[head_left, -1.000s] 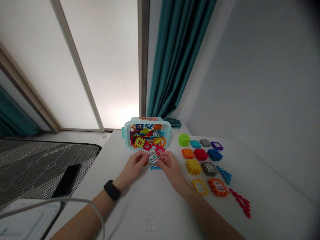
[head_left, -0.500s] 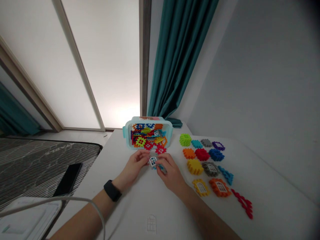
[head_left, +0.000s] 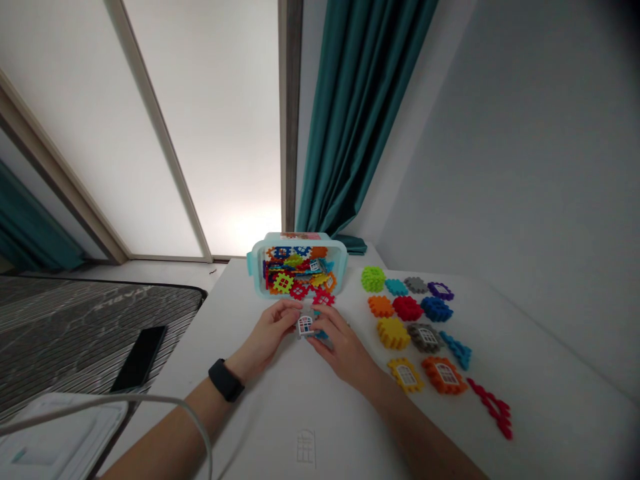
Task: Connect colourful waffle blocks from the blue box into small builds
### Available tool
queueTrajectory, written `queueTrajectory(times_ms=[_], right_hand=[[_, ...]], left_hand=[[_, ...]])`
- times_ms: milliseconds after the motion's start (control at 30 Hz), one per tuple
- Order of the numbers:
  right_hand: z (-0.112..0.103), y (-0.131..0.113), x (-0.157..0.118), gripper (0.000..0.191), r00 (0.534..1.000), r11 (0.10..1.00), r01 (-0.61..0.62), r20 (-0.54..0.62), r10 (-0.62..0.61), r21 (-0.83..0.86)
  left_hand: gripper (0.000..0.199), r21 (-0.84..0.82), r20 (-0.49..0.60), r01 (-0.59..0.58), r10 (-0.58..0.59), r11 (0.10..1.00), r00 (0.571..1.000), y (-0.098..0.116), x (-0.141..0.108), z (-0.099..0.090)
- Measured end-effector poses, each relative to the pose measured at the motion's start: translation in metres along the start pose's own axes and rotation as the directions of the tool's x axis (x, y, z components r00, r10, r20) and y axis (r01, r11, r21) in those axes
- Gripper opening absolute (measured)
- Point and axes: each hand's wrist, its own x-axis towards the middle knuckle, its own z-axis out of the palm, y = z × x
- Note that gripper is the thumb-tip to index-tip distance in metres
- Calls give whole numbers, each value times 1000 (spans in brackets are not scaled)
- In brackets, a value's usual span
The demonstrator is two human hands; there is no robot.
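Hands (head_left: 270, 328) (head_left: 344, 351) closer around window tile (head_left: 305, 326)

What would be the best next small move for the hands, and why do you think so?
Probably press the window piece into the blue piece, with the left hand steadying it and the right hand pushing. Both hands hold them close together, and they seem to touch, though the fingers hide the joint.

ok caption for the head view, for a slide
Left hand and right hand hold a window toy block beside a plastic tub

head camera looks down at the hands (head_left: 267, 331) (head_left: 344, 352).
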Motion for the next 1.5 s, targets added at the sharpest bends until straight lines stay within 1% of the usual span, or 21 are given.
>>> queueTrajectory(times_ms=[100,167,200,267,367,433,500,533,567,600,633,700,767,833,900,1000,1067,1133,1300,1367,1500], right_hand=[[-1,0,0,18,1000,999,-14,-12,14,32],[0,0,0,19,998,995,-44,-36,47,85],[1,1,0,19,995,990,-75,-50,81,123],[5,2,1,23,978,958,-171,-81,194,231],[14,4,2,30,927,833,-297,-67,368,468],[19,3,4,33,905,725,-321,-29,424,609],[20,2,6,36,886,639,-328,-7,464,696],[20,1,7,37,874,608,-334,-5,486,720],[19,0,8,38,862,587,-341,-4,506,734],[18,-1,9,39,852,576,-346,-10,524,741],[17,-1,10,40,844,570,-347,-16,536,744],[15,-2,11,40,840,566,-345,-22,542,749],[14,-3,11,41,844,559,-340,-16,536,756],[15,-3,10,41,846,546,-344,0,533,764],[15,-3,10,42,846,536,-347,10,533,770],[15,-5,10,42,844,525,-349,18,535,776],[13,-7,12,42,838,513,-356,23,546,781],[10,-10,13,41,828,491,-366,36,560,790],[3,-16,14,41,819,437,-385,83,568,813],[2,-16,14,41,821,429,-387,93,563,816],[3,-16,14,43,824,417,-381,100,557,825]], left_hand=[[32,3,57,-2,2,1000,998,-2,0,-1],[33,7,76,-14,13,1000,997,-2,0,0],[34,17,75,-23,21,1000,997,-2,0,0],[34,46,60,-46,44,998,997,-1,0,1],[35,109,70,-89,81,990,994,-2,0,2],[36,158,100,-121,106,980,989,-4,0,1],[38,246,107,-192,170,950,980,-6,1,-1],[39,324,106,-251,228,912,968,-6,0,-2],[41,421,116,-320,299,849,947,-6,0,-3],[43,525,144,-391,374,756,916,-6,-1,-4],[46,618,193,-454,437,642,879,-5,-2,-5],[52,732,318,-542,496,413,808,-2,-4,-7],[55,774,405,-580,506,254,762,0,-6,-8],[55,799,434,-579,509,164,743,1,-7,-10],[56,815,439,-567,513,118,738,1,-6,-11],[56,818,460,-570,502,82,732,2,-5,-14],[53,817,464,-571,496,83,735,3,-5,-15],[51,815,448,-568,497,114,743,4,-5,-15],[52,780,419,-579,490,237,764,4,-6,-12],[52,775,420,-582,488,246,765,4,-6,-12],[52,780,428,-585,490,225,759,3,-6,-12]])
